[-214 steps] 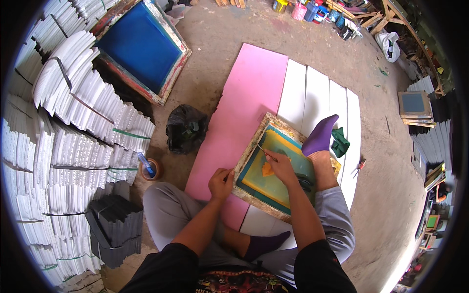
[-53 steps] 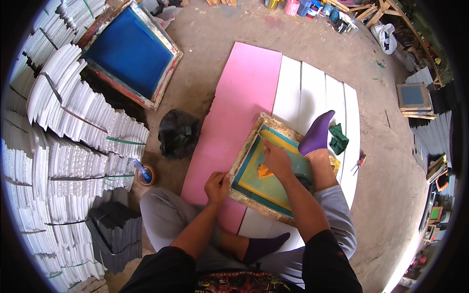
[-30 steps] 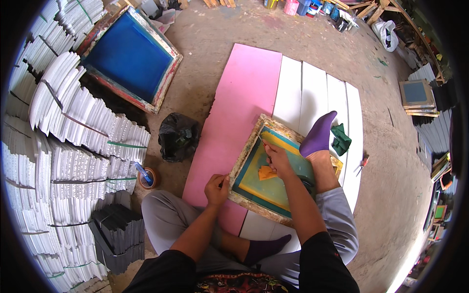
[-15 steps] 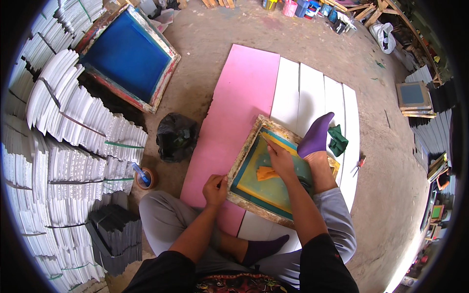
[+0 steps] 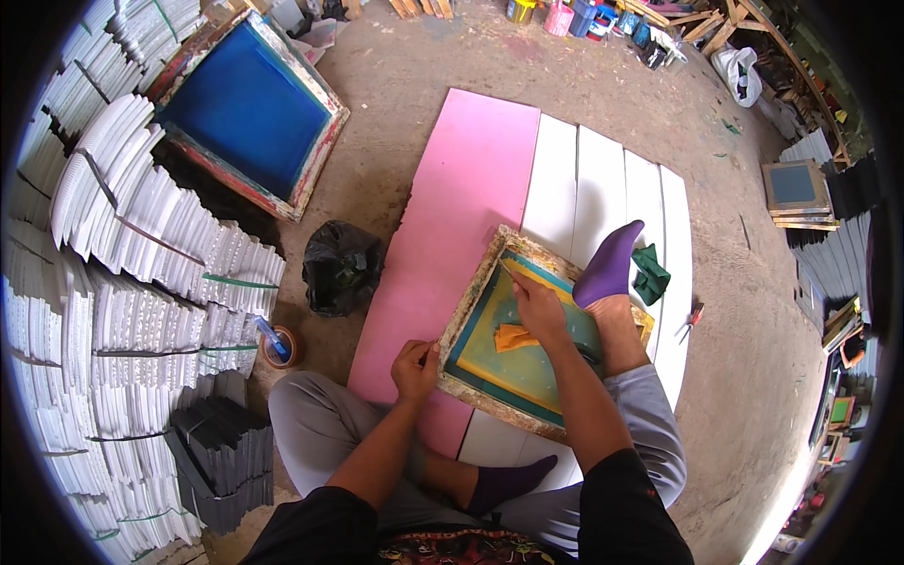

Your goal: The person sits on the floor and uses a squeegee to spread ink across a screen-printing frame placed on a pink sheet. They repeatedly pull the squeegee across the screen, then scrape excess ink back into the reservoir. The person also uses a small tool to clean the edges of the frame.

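A worn wooden screen-printing frame (image 5: 454,317) with yellow and teal mesh lies tilted across the boards in front of me. My left hand (image 5: 414,369) is curled closed at its left edge, thumb against the wood. Over the mesh, my right hand (image 5: 540,309) closes around a thin pointed tool (image 5: 506,269), its tip near the far left corner; its exact kind is too small to tell. Beside that hand a crumpled yellow cloth (image 5: 514,337) rests on the mesh. My purple-socked foot (image 5: 610,264) is on the frame's right side.
Pink (image 5: 461,179) and white boards (image 5: 598,179) lie under the frame. A green cloth (image 5: 651,274) and pliers (image 5: 692,321) are to the right. Leftward are a black plastic bag (image 5: 341,268), a tape roll (image 5: 282,348), bundled white stacks (image 5: 141,320) and a large blue screen frame (image 5: 243,108).
My right hand and the thin tool have shifted very slightly over the mesh. My left hand and the frame keep their places.
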`<state>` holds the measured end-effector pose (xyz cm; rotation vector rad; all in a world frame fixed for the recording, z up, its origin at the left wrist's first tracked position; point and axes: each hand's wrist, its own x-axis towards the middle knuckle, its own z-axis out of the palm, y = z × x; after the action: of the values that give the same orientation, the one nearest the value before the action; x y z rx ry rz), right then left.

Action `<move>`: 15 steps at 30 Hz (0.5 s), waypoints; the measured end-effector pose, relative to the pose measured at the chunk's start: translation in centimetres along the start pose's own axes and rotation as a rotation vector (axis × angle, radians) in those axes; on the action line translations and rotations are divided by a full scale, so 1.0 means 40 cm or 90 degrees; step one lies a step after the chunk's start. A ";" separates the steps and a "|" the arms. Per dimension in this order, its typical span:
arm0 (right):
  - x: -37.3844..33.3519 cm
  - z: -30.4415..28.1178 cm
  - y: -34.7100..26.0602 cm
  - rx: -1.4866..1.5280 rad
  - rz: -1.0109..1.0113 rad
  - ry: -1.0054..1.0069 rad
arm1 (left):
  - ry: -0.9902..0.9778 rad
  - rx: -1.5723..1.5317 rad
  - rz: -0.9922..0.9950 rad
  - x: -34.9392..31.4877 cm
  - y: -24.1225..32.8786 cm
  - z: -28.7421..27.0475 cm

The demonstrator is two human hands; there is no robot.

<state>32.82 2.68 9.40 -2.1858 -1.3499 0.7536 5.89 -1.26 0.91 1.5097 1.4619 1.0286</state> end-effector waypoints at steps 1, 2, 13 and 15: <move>0.003 0.002 0.002 -0.031 -0.003 0.003 | -0.001 -0.003 -0.001 0.000 -0.002 0.001; 0.006 0.003 0.002 -0.062 -0.006 0.006 | -0.002 -0.002 0.000 0.000 -0.004 0.002; 0.019 0.011 -0.120 -0.175 0.064 -0.054 | -0.001 -0.011 0.044 -0.003 0.002 0.005; 0.028 0.005 -0.044 -0.049 0.031 -0.034 | 0.003 -0.003 0.014 -0.009 0.011 0.009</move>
<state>31.96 4.46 10.13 -2.2806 -1.3777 0.7947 6.38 -1.64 1.18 1.5234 1.4485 1.0487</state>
